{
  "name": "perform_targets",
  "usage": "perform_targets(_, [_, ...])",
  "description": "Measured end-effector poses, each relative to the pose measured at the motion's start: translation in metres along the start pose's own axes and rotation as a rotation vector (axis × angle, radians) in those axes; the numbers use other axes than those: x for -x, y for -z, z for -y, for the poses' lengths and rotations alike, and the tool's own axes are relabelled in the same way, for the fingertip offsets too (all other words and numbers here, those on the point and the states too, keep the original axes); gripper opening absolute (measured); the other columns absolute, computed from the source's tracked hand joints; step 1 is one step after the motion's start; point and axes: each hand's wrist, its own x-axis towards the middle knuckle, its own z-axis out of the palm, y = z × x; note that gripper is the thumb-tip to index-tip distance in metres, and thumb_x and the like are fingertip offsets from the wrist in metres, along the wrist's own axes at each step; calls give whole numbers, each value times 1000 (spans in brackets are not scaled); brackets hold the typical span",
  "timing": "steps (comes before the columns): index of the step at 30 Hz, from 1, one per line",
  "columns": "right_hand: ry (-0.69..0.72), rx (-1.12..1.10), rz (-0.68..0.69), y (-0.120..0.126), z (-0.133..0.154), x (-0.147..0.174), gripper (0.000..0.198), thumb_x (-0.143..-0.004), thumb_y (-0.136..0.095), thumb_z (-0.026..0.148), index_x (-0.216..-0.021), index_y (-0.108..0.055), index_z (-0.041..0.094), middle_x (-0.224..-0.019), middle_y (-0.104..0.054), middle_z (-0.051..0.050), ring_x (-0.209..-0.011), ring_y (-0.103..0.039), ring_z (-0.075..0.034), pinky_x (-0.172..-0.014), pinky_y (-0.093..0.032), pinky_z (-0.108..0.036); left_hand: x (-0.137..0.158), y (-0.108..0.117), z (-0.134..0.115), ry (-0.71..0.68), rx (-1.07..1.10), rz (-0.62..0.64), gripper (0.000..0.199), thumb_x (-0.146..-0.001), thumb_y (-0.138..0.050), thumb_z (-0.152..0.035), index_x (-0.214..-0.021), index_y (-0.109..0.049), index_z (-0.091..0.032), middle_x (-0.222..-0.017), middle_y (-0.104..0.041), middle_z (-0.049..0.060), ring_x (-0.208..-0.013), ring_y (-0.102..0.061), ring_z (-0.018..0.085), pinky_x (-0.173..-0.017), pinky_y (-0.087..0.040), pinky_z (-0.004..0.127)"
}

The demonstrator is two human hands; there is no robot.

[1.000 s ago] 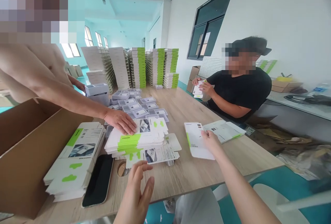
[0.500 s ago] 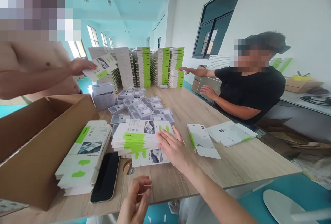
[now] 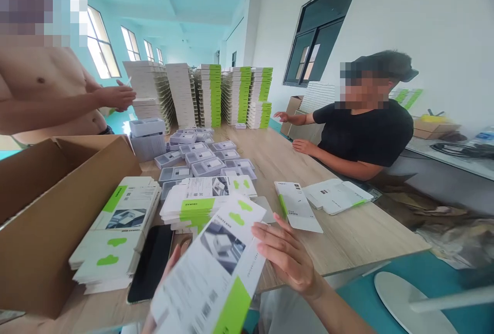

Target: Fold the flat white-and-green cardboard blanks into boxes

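A flat white-and-green printed carton (image 3: 216, 267) is tilted up in front of me, its photo panel and green cut-out shapes facing me. My right hand (image 3: 287, 257) grips its right edge, thumb behind and fingers along the side. My left hand (image 3: 170, 267) holds the left edge from behind, mostly hidden by the carton. Just beyond lies a pile of similar flat cartons (image 3: 210, 190). To the left is another stack of flat cartons (image 3: 119, 221), beside a black phone (image 3: 150, 267). Right of my hands rests a partly unfolded carton (image 3: 297, 205).
Clear plastic cases (image 3: 204, 159) lie heaped mid-table. An open cardboard box (image 3: 77, 210) stands at left. Tall stacks of white-and-green boxes (image 3: 210, 97) line the back. One person stands at left; another person (image 3: 358, 128) sits at right, near more flat cartons (image 3: 335, 195).
My right hand has lifted a carton off the middle pile towards me, and my left hand has come onto its other edge. The standing person's hands have drawn together; the seated person's arms have pulled back.
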Motion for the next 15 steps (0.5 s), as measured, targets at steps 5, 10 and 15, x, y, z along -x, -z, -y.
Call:
perform_targets(5, [-208,74,5,-4,26,22,25,-105,-58,8,-107,-75,26,-121,-84,-4,-119,-77,-19,-122,-49,-42,17,-18,-4,335,408,273,63,-64,-98,-51,-118,-84,-22,-108,-87,13,-114,-78,41,-97,-59,46])
perform_targets(10, [-1040,-330,-137,-5,57,18,35,-110,-50,24,-140,-67,30,-137,-77,-10,-122,-76,-25,-101,-65,-41,13,-31,17,214,258,89,59,-73,-95,-50,-122,-78,-20,-121,-83,15,-125,-72,40,-108,-56,48])
perform_targets(15, [-1502,-1023,-123,-18,102,1,59,-109,-39,62,-155,-59,31,-144,-73,-11,-132,-70,-36,-103,-64,-52,13,-34,40,-64,-10,-150,102,-67,-95,-60,-149,-54,-16,-149,-65,24,-147,-54,43,-126,-37,52])
